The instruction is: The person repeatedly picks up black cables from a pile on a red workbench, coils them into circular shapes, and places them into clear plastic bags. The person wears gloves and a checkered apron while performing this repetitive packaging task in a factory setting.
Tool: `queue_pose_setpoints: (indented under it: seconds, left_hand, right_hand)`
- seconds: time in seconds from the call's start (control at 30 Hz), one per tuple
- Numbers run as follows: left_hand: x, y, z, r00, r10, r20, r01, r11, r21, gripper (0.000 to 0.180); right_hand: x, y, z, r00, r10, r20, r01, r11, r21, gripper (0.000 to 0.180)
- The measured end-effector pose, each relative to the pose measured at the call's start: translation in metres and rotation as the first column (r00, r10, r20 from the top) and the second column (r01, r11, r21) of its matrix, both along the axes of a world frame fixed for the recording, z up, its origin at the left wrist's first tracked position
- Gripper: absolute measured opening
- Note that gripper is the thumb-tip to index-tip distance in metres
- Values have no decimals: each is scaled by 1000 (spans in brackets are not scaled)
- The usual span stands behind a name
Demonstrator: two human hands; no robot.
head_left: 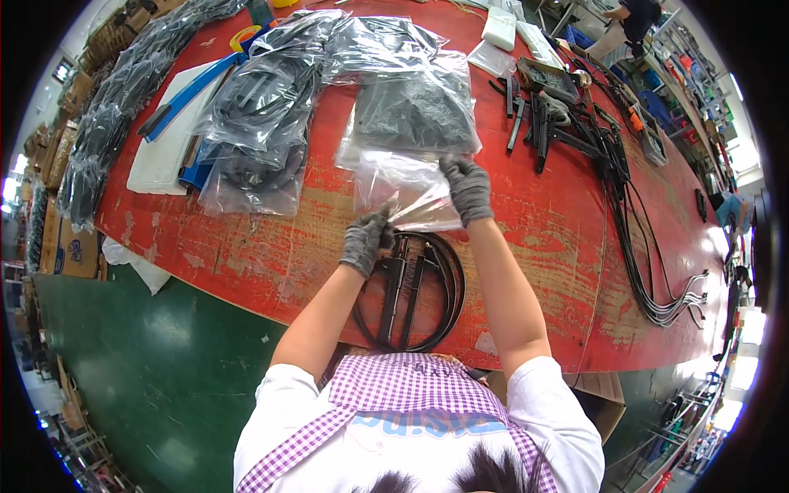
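Observation:
Both my hands wear grey gloves and hold a clear plastic bag over the red table. My left hand pinches its near left corner. My right hand grips its right side near the top. Just below the bag, close to my body, lies a coiled black cable with black bar-like parts inside the loop. The bag and my left hand cover the coil's far edge. Beyond the bag rests a stack of clear bags with dark contents.
Bagged black coils lie at left, near a blue tool on a white slab. Long wrapped bundles line the table's left edge. At right sit black bars, a parts tray and loose cables. Other people work far right.

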State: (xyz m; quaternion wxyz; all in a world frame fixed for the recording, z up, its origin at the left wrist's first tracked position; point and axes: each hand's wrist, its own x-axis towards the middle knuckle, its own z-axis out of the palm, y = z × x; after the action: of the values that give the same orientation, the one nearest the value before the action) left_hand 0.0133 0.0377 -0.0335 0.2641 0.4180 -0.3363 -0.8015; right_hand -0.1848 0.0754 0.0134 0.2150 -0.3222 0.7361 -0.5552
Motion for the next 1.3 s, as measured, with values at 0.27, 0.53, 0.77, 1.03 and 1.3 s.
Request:
queue_pose_setpoints:
  seconds: [0.27,0.53,0.77,1.03,1.3]
  left_hand:
    - [17,27,53,698,654,291,451,-86,-888,44]
    - [-10,-30,79,447,508,736,834,59,-548,27]
    - [16,-36,45,688,532,494,697,-295,-653,34]
    - [-15,-69,-18,312,465,828,947,-79,-313,59]
    - [92,4,4,469,201,860,793,-525,-310,39]
  right_hand:
    - [32,0,48,873,93,-478,-65,995,76,29]
    - [52,32,71,490,-24,-872,-41,998,-51,24]
    - [23,77,-5,362,262,-894,88,946,313,27]
    - [-1,85,-37,499,474,-725,113,794,597,29]
    - [93,246,-32,183,716,-674,-143,698,702,51]
